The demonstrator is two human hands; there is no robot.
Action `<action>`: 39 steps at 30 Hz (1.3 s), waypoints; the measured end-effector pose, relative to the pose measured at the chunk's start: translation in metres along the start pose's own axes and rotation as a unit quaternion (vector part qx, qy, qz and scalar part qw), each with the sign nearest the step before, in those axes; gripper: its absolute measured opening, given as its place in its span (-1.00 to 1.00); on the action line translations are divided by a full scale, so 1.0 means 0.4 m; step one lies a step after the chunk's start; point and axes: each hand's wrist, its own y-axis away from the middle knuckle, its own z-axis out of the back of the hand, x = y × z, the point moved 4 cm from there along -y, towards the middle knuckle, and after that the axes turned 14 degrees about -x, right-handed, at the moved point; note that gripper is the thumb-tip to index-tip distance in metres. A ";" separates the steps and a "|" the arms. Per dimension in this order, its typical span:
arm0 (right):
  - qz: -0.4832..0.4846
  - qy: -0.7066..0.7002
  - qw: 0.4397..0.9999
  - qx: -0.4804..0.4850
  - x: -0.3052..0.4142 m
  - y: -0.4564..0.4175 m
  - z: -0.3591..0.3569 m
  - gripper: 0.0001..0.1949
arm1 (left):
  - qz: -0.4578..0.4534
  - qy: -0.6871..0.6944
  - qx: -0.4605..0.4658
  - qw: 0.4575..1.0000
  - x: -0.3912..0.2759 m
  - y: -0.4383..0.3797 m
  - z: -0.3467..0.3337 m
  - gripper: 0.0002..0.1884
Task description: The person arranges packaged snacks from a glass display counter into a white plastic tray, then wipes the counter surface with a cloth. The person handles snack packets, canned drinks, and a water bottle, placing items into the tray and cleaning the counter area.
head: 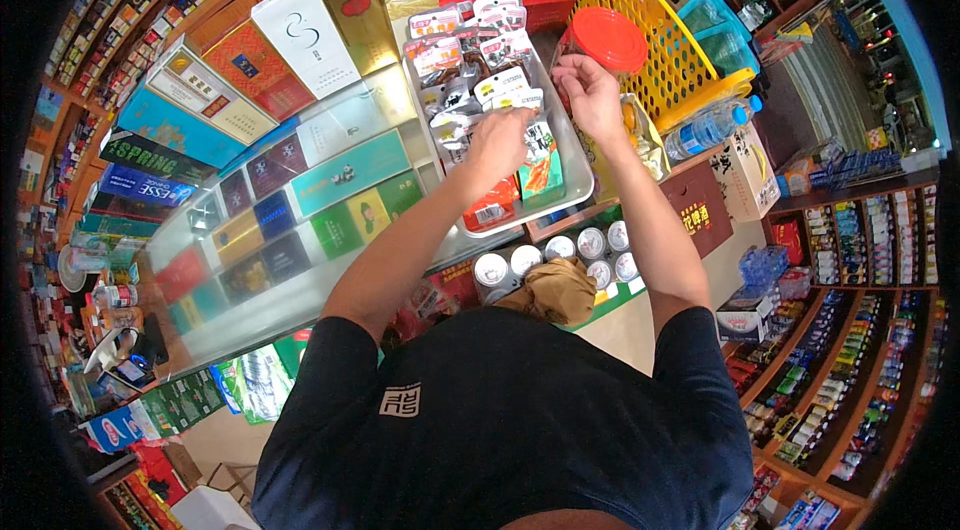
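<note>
A translucent white plastic tray stands on the glass counter, filled with several snack packets. My left hand is over the packets, its fingers down among them; its grip is hidden from above. Just below its fingertips lies a green and orange packet, with a red packet beside it at the tray's near end. Silver and white packets fill the far end. My right hand hangs at the tray's right side, fingers loosely curled, nothing visible in them. Close behind it is a clear jar with a red lid.
Upright cigarette cartons line the counter's back left, above a glass display case. A yellow perforated basket stands behind the jar. Water bottles lie at right. Cans and a crumpled brown bag are close before me.
</note>
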 end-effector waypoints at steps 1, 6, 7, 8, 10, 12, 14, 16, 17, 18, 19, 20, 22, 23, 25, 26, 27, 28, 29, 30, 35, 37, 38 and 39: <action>0.004 0.043 0.999 0.009 0.031 0.031 0.005 -0.80 | -0.029 0.006 -0.056 0.998 0.016 -0.006 0.017 -0.69; 0.036 0.274 0.955 0.110 0.058 0.208 0.015 -0.82 | -0.088 -0.033 -0.179 0.979 0.069 -0.100 0.084 -0.71; 0.054 0.319 0.937 0.129 0.072 0.238 0.004 -0.73 | -0.074 -0.064 -0.144 0.985 0.069 -0.110 0.084 -0.72; 0.058 0.352 0.924 0.136 0.065 0.257 -0.008 -0.66 | -0.060 -0.095 -0.108 0.988 0.069 -0.117 0.083 -0.72; 0.032 0.409 0.897 0.165 0.048 0.267 -0.041 -0.45 | -0.025 -0.159 -0.071 0.984 0.083 -0.138 0.072 -0.61; 0.014 0.411 0.901 0.140 0.048 0.268 -0.053 -0.33 | -0.024 -0.150 -0.053 0.987 0.102 -0.149 0.054 -0.54; -0.008 0.420 0.899 0.128 0.031 0.269 -0.066 -0.20 | -0.018 -0.166 -0.017 0.986 0.112 -0.157 0.039 -0.50; -0.043 0.416 0.900 0.121 0.045 0.270 -0.070 -0.14 | -0.028 -0.146 -0.006 0.989 0.126 -0.150 0.021 -0.70; -0.046 0.416 0.901 0.114 0.051 0.267 -0.070 -0.12 | -0.027 -0.139 0.012 0.990 0.134 -0.154 0.011 -0.77; -0.044 0.421 0.899 0.110 0.057 0.267 -0.072 -0.12 | -0.029 -0.148 0.004 0.989 0.149 -0.153 0.001 -0.80; -0.042 0.428 0.897 0.106 0.063 0.269 -0.071 -0.13 | -0.031 -0.155 -0.003 0.987 0.159 -0.151 -0.009 -0.83; -0.040 0.434 0.894 0.102 0.068 0.267 -0.071 -0.13 | -0.033 -0.163 -0.011 0.986 0.170 -0.153 -0.016 -0.86; -0.056 0.439 0.891 0.103 0.038 0.260 -0.057 -0.10 | -0.012 -0.145 0.031 0.989 0.144 -0.157 -0.019 -0.84; -0.065 0.441 0.889 0.103 0.026 0.256 -0.045 -0.08 | -0.001 -0.136 0.053 0.989 0.131 -0.157 -0.020 -0.83; -0.053 0.424 0.896 0.122 0.055 0.252 -0.034 -0.25 | -0.016 -0.137 0.040 0.990 0.142 -0.152 -0.010 -0.77; -0.068 0.419 0.892 0.156 0.082 0.245 -0.027 -0.32 | -0.023 -0.136 0.029 0.990 0.156 -0.151 -0.008 -0.75; -0.086 0.415 0.886 0.188 0.100 0.243 -0.017 -0.38 | -0.033 -0.131 0.021 0.991 0.147 -0.152 -0.003 -0.73; -0.063 0.408 0.897 0.160 0.112 0.248 -0.009 -0.52 | -0.024 -0.124 0.038 0.991 0.145 -0.156 0.001 -0.72; -0.062 0.386 0.903 0.179 0.113 0.254 -0.001 -0.51 | -0.036 -0.150 0.065 0.986 0.138 -0.166 -0.003 -0.73; -0.059 0.363 0.908 0.199 0.110 0.257 0.014 -0.51 | -0.047 -0.176 0.089 0.979 0.129 -0.181 -0.003 -0.73; -0.114 0.176 0.962 0.177 0.070 0.269 0.063 -0.62 | -0.045 -0.167 0.000 0.985 0.097 -0.236 0.037 -0.70; -0.178 0.172 0.955 0.164 0.044 0.266 0.079 -0.72 | -0.065 -0.158 -0.005 0.985 0.066 -0.264 0.058 -0.65; -0.205 0.172 0.951 0.156 0.020 0.269 0.085 -0.73 | -0.060 -0.150 0.003 0.987 0.050 -0.277 0.065 -0.64; -0.233 0.174 0.945 0.148 0.007 0.273 0.089 -0.73 | -0.054 -0.142 0.011 0.988 0.037 -0.285 0.070 -0.63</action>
